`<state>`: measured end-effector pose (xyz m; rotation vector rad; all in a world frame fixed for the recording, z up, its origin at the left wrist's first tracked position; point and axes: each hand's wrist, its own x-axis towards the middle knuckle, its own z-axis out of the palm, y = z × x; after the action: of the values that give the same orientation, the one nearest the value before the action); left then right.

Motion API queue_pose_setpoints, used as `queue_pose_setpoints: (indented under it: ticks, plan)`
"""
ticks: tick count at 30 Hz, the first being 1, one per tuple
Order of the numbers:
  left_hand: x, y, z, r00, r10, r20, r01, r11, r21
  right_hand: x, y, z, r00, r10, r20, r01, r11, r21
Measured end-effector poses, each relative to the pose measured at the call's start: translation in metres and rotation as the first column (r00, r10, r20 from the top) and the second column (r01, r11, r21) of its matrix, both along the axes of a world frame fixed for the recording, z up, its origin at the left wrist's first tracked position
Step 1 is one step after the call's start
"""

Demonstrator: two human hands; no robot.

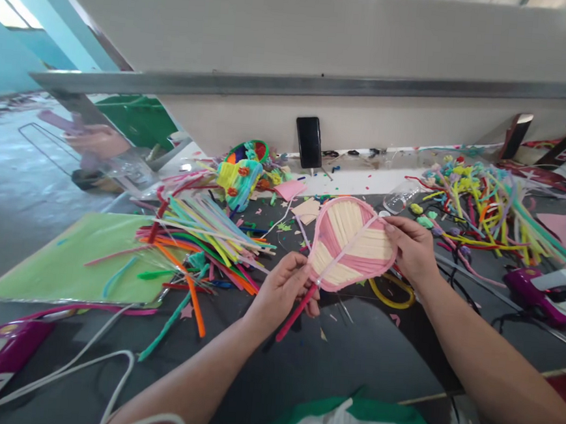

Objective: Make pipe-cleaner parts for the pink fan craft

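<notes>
Between my two hands is a rounded pink and cream fan-like piece (342,246), made of pipe cleaners laid side by side inside a pink rim. A pale lilac pipe cleaner (346,248) crosses its face at a slant. My left hand (290,281) pinches the lower left edge, where a dark pink stem (297,314) sticks out downward. With thumb and fingers, my right hand (410,248) grips the upper right edge near the end of the lilac strip. Below the piece lie yellow-handled scissors (394,292), partly hidden.
Loose colourful pipe cleaners (217,233) lie on a green sheet (78,261) at left; another pile (484,202) is at right. A phone (309,142) leans on the partition. Purple power strips (1,360) and white cables flank the dark table.
</notes>
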<state>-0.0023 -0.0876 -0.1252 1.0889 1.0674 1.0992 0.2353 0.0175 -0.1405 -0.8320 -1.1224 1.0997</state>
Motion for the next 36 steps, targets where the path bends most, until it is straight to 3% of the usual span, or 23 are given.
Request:
queue_pose_setpoints:
  ticks: [3,6,10,15,20,27,32,36]
  plan:
    - [-0.002,-0.001,0.002,0.999,0.016,-0.050,-0.014,0.999,0.045,0.001,0.001,0.000,0.996,-0.015,0.087,0.014,1.000,0.020]
    - [-0.008,-0.002,0.004,0.969,0.066,-0.240,-0.014,0.978,0.209,0.002,0.003,0.000,0.975,-0.030,0.222,0.021,0.999,0.042]
    - [-0.018,-0.001,0.009,0.835,0.163,-0.525,0.105,0.890,0.443,0.000,0.004,-0.001,0.960,0.034,0.278,-0.050,0.997,0.050]
    - [-0.017,0.005,0.024,0.655,0.279,-0.703,0.291,0.765,0.574,-0.002,0.004,0.000,0.968,0.083,0.237,-0.107,0.990,0.087]
    - [-0.006,0.004,0.035,0.568,0.340,-0.749,0.382,0.698,0.606,0.000,0.004,0.003,0.973,0.102,0.206,-0.122,0.989,0.086]
    - [-0.008,0.002,0.021,0.530,0.495,-0.688,0.391,0.578,0.717,-0.001,0.003,0.003,0.976,0.068,0.207,-0.091,0.991,0.101]
    - [-0.017,0.000,0.013,0.515,0.532,-0.672,0.415,0.532,0.738,-0.004,0.002,0.002,0.979,0.109,0.172,-0.127,0.987,0.095]
    - [-0.023,-0.001,0.012,0.436,0.564,-0.701,0.455,0.533,0.713,-0.005,0.004,-0.001,0.984,0.133,0.118,-0.137,0.990,0.023]
